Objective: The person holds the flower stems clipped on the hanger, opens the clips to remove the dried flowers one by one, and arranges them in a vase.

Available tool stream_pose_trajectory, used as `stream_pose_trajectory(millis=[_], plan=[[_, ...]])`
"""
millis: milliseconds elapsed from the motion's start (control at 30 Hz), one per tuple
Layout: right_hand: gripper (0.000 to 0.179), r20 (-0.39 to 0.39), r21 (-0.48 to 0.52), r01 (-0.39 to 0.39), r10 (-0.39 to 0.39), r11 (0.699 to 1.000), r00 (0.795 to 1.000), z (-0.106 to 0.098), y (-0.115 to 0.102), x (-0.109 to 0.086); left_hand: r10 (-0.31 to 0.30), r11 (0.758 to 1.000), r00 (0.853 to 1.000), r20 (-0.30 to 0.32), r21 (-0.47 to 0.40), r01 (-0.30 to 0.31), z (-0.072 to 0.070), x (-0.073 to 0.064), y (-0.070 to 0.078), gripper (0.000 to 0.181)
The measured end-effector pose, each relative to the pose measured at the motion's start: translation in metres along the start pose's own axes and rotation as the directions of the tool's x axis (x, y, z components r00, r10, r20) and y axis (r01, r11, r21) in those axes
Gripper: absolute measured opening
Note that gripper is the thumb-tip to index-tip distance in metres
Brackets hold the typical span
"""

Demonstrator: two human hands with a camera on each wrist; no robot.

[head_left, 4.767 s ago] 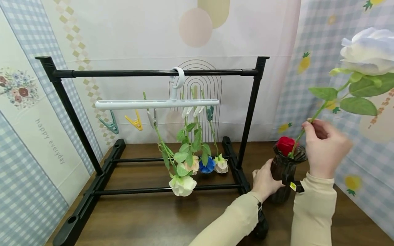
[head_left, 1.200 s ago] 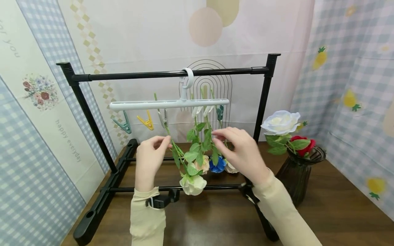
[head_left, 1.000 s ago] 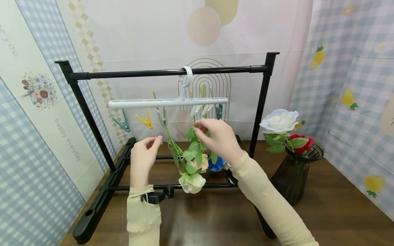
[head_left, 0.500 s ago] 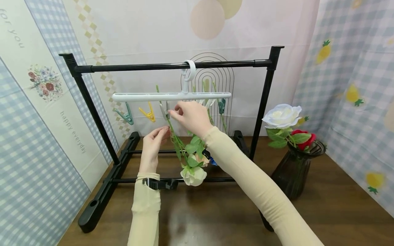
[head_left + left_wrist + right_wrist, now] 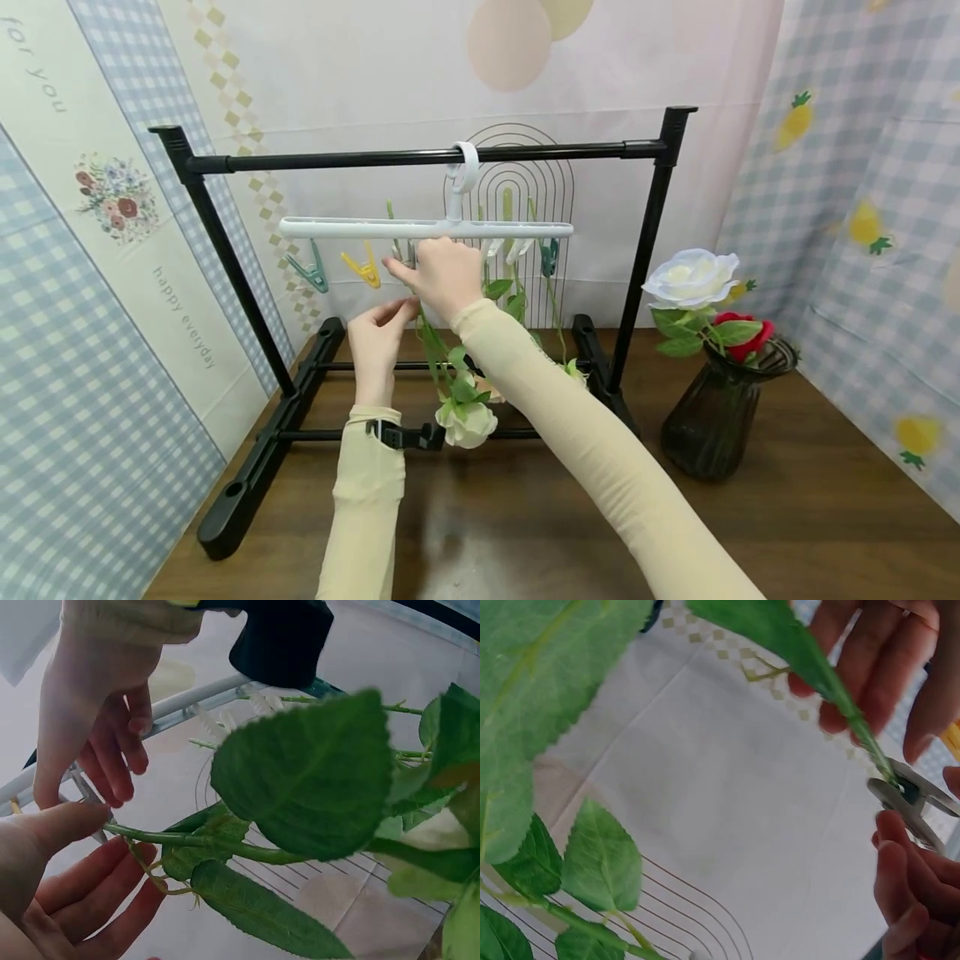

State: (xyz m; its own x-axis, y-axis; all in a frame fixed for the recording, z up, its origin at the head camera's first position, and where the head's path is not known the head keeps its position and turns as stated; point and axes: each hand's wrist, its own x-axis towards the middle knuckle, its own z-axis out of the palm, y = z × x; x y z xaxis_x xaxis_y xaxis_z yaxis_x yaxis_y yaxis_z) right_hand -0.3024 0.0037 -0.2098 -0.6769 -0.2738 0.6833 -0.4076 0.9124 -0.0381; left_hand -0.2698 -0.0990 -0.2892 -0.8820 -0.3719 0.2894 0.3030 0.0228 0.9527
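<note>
A cream-white artificial rose [image 5: 467,423] hangs head down from a grey clothespin [image 5: 907,796] on the white hanger [image 5: 352,227]. My left hand [image 5: 377,342] pinches its green stem [image 5: 202,840] just below the clothespin, thumb on one side and fingers on the other. Crossing in front of the hanger, my right hand [image 5: 450,275] pinches the clothespin's handles between thumb and fingers. In the right wrist view the stem's end sits at the clothespin's mouth. My right hand and sleeve cover part of the other hanging flowers in the head view.
The hanger hooks over a black rack [image 5: 337,159]. A teal clothespin [image 5: 311,268] and a yellow clothespin [image 5: 365,267] hang at its left, white ones [image 5: 517,248] holding stems at its right. A dark glass vase [image 5: 705,425] with a white rose [image 5: 692,279] and red rose [image 5: 746,333] stands right.
The white rose, earlier in my right hand, now stands in the vase. Both hands moved left to the rack; the left rose to the stem, the right reached across to the grey clothespin.
</note>
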Motion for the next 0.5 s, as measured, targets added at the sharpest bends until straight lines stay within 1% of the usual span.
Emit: stream_pose_trajectory(millis=[133, 267, 367, 500], plan=[[0.061, -0.037, -0.010, -0.009, 0.009, 1.000, 0.999, 0.0051, -0.0028, -0.0002, 0.027, 0.999, 0.999, -0.016, 0.027, -0.027, 0.0014, 0.0015, -0.0006, 0.029], [0.060, -0.075, -0.012, -0.018, 0.017, 1.000, 0.997, 0.0076, -0.0041, 0.0001, 0.053, 0.993, 0.998, -0.029, 0.104, -0.050, 0.0040, 0.0032, -0.0006, 0.028], [0.060, -0.088, -0.004, -0.020, 0.020, 1.000, 0.996, 0.0089, -0.0044, 0.0008, 0.079, 0.987, 0.996, -0.050, 0.146, -0.071, 0.0057, 0.0045, -0.0003, 0.027], [0.059, -0.078, 0.009, -0.022, 0.023, 1.000, 0.997, 0.0104, -0.0055, 0.0013, 0.099, 0.983, 0.992, -0.075, 0.162, -0.086, 0.0064, 0.0047, 0.0002, 0.025]])
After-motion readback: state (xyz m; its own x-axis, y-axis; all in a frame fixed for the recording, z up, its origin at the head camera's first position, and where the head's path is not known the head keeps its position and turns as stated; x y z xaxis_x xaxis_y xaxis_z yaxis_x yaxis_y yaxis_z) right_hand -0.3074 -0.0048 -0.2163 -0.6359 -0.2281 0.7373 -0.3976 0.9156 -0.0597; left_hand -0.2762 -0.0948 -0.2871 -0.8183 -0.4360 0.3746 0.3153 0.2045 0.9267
